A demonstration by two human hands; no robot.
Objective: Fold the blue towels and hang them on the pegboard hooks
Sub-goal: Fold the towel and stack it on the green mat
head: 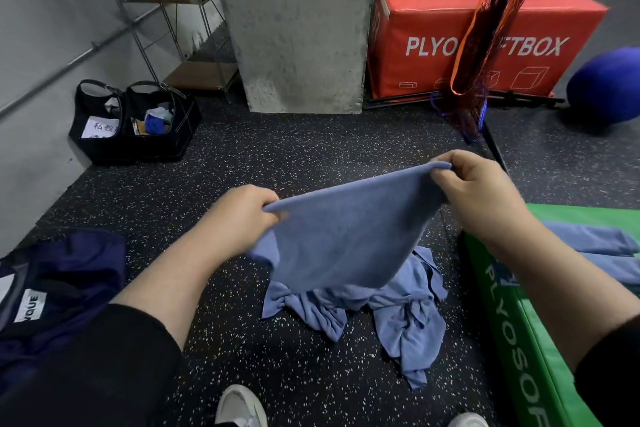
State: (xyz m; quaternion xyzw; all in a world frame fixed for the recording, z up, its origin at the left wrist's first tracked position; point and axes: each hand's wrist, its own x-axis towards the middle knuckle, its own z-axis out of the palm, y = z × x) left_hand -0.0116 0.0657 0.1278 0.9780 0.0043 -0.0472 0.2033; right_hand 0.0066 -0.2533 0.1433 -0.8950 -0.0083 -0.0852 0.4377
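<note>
I hold a blue towel [349,236] stretched in the air above the floor. My left hand [242,215] grips its left corner and my right hand [481,194] pinches its right corner, which sits higher. The towel hangs down between them. Beneath it a crumpled pile of blue towels [388,308] lies on the speckled black floor. More blue towels [599,253] lie on the green box at the right. No pegboard or hooks show in this view.
A green plyo box [512,329] stands at my right, a red plyo box [485,35] behind it, a concrete pillar [294,28] ahead. Black bags [135,125] sit by the left wall under a wire shelf [180,10]. A dark garment [52,291] lies at lower left. A blue ball [609,87] lies far right.
</note>
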